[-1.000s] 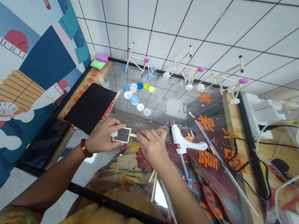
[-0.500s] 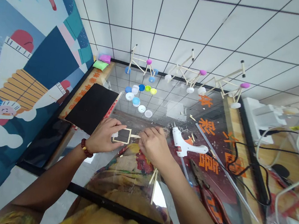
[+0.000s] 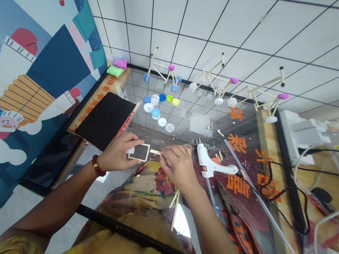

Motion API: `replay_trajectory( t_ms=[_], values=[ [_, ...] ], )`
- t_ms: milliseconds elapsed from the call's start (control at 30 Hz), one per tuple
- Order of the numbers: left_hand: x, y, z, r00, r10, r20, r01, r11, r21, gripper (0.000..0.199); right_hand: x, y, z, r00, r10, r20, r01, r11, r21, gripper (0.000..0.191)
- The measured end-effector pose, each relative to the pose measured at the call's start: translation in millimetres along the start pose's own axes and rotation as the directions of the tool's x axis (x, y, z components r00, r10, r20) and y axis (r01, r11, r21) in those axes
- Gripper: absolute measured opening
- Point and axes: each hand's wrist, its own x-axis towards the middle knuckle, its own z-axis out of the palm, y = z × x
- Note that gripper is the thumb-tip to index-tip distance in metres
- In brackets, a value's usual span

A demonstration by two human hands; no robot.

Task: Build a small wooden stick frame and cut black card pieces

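My left hand (image 3: 121,152) pinches the left end of a small rectangular frame of pale wooden sticks (image 3: 147,153), thumb and fingers on its two long sides. A short pale wooden stick (image 3: 155,152) points at the frame's right side, and my right hand (image 3: 176,164) grips its other end with closed fingers. Whether the stick touches the frame I cannot tell. To the right of my right hand lies a white hot glue gun (image 3: 213,164). Loose wooden sticks (image 3: 175,212) rest below my right wrist.
Pliers (image 3: 238,222) and a clear glue stick (image 3: 261,198) lie right. A black sheet (image 3: 107,120) is at left. Several bottle caps (image 3: 155,113) sit beyond my hands. Stick-built bicycle models (image 3: 165,72) stand along the far edge. A black cable (image 3: 266,175) runs rightward.
The short stick shows slightly more between my right fingers and the frame. My left hand keeps its hold. The whole view has shifted a little.
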Motion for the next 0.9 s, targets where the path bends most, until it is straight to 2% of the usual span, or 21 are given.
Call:
replay_trajectory(
  t_ms=[500,600,733,900],
  values=[
    [0.4,-2.1,2.9,1.0,0.019,-0.024,-0.02,1.0,-0.018,0.051,-1.8,1.0,5.2,0.999,-0.026,-0.023,0.027,1.0,0.012,0.011],
    [0.9,-2.5,3.3,0.999,0.018,-0.027,-0.019,1.0,-0.024,0.051,-1.9,-0.1,3.2,1.0,-0.013,-0.012,0.014,0.999,0.05,0.008],
    [1.0,-1.7,2.8,0.999,0.021,-0.024,-0.021,1.0,-0.021,0.049,-3.2,1.6,4.1,1.0,0.007,-0.005,-0.006,0.993,0.12,0.015],
    [1.1,-1.9,2.3,1.0,0.018,-0.009,-0.019,0.999,-0.026,0.051,-3.4,6.1,9.4,0.999,-0.033,-0.018,0.035,0.989,0.146,0.015]
  ],
)
